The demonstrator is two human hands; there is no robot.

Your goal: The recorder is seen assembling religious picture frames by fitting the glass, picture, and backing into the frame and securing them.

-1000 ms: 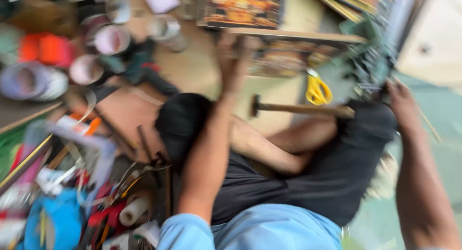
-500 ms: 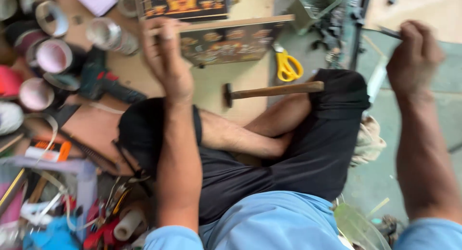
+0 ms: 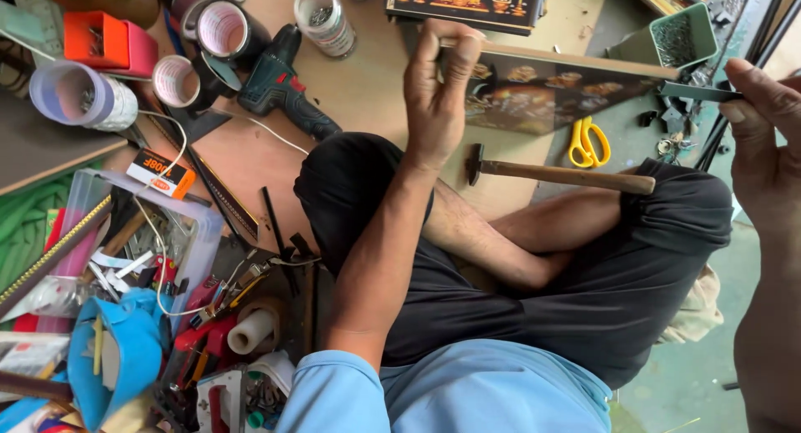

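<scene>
Sitting cross-legged on the floor, you hold a long framed picture panel with dark printed figures and a pale wooden edge (image 3: 559, 87) between your 2 hands, above your knees. Your left hand (image 3: 438, 91) is closed on its left end, fingers curled over the upper edge. Your right hand (image 3: 763, 124) pinches the thin dark strip at the right end (image 3: 697, 91) between thumb and fingers.

I judge the panel is light but stiff, and long enough to twist if you grip only 1 end. The printed face can scratch, so hold it by the wooden edge, not the face. The thin strip looks narrow and maybe sharp; take it gently.

A wooden-handled hammer (image 3: 559, 174) lies across your lap, just below the panel. Yellow-handled scissors (image 3: 589, 141) lie near it on the floor. A dark green cordless drill (image 3: 284, 78) lies apart, at your left.
</scene>
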